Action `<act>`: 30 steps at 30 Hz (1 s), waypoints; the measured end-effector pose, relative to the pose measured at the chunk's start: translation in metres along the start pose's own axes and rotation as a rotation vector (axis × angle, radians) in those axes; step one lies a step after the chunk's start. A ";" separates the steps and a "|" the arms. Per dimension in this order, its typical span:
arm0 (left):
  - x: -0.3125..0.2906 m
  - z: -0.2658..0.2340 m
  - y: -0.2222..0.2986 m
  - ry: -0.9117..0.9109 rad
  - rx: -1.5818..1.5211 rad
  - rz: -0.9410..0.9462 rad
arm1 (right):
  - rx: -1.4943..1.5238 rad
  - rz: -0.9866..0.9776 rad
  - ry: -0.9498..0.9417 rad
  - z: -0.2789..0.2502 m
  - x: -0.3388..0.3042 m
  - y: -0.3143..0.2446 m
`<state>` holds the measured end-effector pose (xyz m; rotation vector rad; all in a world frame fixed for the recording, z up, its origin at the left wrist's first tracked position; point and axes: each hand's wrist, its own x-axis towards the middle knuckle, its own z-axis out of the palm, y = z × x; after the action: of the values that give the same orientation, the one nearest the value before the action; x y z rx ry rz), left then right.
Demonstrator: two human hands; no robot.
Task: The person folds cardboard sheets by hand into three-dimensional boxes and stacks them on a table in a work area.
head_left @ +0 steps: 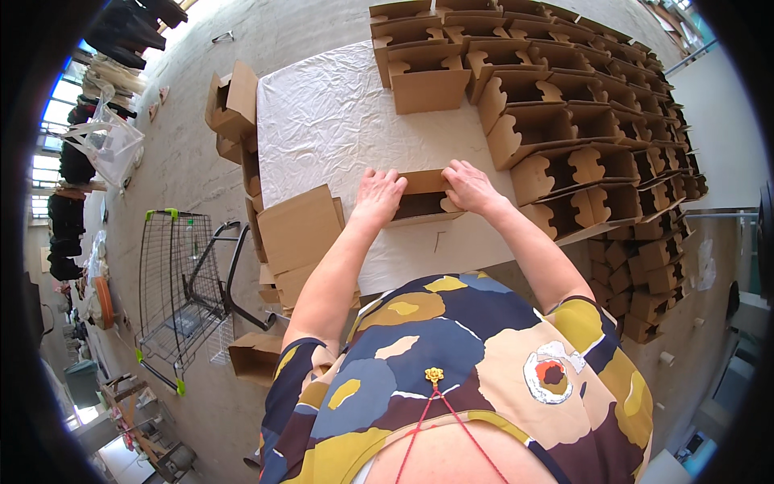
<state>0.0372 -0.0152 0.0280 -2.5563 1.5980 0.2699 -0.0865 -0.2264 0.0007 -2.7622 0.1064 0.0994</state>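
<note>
A small brown cardboard box (424,182) stands open-topped on the white cloth-covered table (322,105), directly in front of me. At its left end, my left hand (380,195) has its fingers curled over the edge. The fingers of my right hand (471,189) grip the opposite end in the same way. Part of each end wall is hidden behind my fingers. To the left of my left forearm lies a stack of flat cardboard pieces (302,230).
Many open boxes with notched edges (564,121) are stacked in rows at the right, with more boxes (645,274) below. Other boxes (234,101) stand by the table's left edge. A wire shopping cart (173,282) is on the floor at left, near another box (254,357).
</note>
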 end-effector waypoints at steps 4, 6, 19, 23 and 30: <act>-0.005 -0.003 -0.006 0.053 -0.106 0.032 | 0.234 0.060 -0.032 -0.006 -0.003 0.007; -0.015 -0.008 -0.007 0.139 -0.275 0.004 | 0.462 0.152 -0.105 -0.023 -0.006 0.001; -0.049 -0.028 -0.019 -0.084 -0.312 0.094 | 0.307 0.010 -0.035 -0.016 -0.048 -0.022; -0.043 -0.024 -0.022 -0.174 -0.385 0.076 | 0.292 0.035 0.021 -0.011 -0.044 -0.023; -0.043 -0.003 -0.014 0.092 -0.374 -0.003 | 0.263 0.205 0.192 0.008 -0.031 -0.030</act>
<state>0.0320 0.0279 0.0394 -2.8813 1.7171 0.5008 -0.1154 -0.1936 0.0063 -2.4850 0.4224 -0.1182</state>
